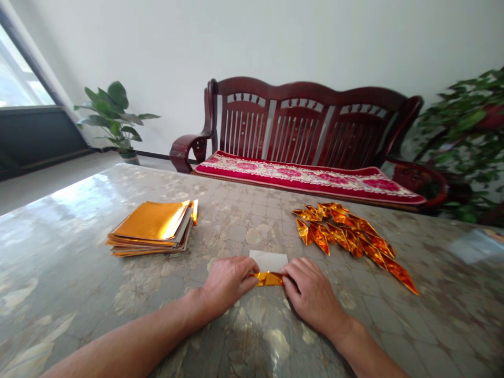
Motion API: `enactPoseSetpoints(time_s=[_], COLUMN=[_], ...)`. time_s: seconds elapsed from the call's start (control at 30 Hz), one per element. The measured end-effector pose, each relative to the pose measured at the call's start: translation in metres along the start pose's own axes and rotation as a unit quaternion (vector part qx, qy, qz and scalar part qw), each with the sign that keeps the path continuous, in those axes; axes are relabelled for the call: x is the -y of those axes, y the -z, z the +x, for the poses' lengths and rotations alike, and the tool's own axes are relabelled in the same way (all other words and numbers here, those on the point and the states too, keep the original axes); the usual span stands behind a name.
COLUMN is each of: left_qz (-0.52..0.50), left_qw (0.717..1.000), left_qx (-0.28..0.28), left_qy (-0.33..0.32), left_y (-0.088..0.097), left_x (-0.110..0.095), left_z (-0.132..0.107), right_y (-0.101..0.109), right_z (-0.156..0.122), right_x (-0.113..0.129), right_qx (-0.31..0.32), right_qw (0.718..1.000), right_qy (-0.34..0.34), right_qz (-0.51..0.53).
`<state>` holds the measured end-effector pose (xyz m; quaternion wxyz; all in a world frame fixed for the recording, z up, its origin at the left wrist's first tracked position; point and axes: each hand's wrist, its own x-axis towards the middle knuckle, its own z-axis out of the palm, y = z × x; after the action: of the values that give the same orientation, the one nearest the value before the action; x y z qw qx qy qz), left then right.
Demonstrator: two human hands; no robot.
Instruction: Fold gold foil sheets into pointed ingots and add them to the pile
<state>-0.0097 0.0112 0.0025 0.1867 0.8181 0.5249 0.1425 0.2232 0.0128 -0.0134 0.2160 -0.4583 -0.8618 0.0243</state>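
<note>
A sheet of gold foil paper (269, 279) lies on the table in front of me, its near edge folded over in a shiny gold strip and its pale back facing up beyond. My left hand (230, 278) pinches the left end of the folded strip between thumb and fingers. At the strip's right end, my right hand (309, 289) grips it the same way. To the left sits a stack of gold foil sheets (151, 223). Several folded gold foil pieces (346, 231), pointed at the ends, lie in a cluster to the right.
The table (236, 336) has a glossy flower-patterned cover. A clear plastic bag (474, 245) lies near its right edge. Behind stands a dark wooden bench (275, 126) with a red floral cushion (307, 176). Potted plants (112, 115) flank it on both sides.
</note>
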Motion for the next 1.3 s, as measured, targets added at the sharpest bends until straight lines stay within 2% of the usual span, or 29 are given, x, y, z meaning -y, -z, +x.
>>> enactPoseSetpoints(time_s=[0.33, 0.57, 0.77, 0.97, 1.3], left_qz=[-0.001, -0.008, -0.038, -0.058, -0.135], left_qw=[1.0, 1.0, 0.998, 0.998, 0.99], left_qx=[-0.001, -0.012, -0.006, -0.016, -0.021], left_qy=[0.024, 0.018, 0.04, 0.027, 0.044], left_y=[0.0, -0.003, -0.001, -0.001, -0.001], left_x=[-0.001, 0.001, 0.002, 0.002, 0.009], left_z=[0.0, 0.0, -0.002, -0.003, -0.007], right_y=[0.0, 0.001, 0.002, 0.002, 0.002], right_z=[0.0, -0.001, -0.001, -0.002, -0.001], right_x=[0.001, 0.003, 0.003, 0.003, 0.004], right_qx=[-0.006, -0.002, -0.008, -0.002, 0.017], right_qw=[1.0, 1.0, 1.0, 1.0, 0.999], right_qy=[-0.003, -0.012, -0.009, -0.018, -0.027], right_qz=[0.0, -0.002, -0.007, -0.005, -0.011])
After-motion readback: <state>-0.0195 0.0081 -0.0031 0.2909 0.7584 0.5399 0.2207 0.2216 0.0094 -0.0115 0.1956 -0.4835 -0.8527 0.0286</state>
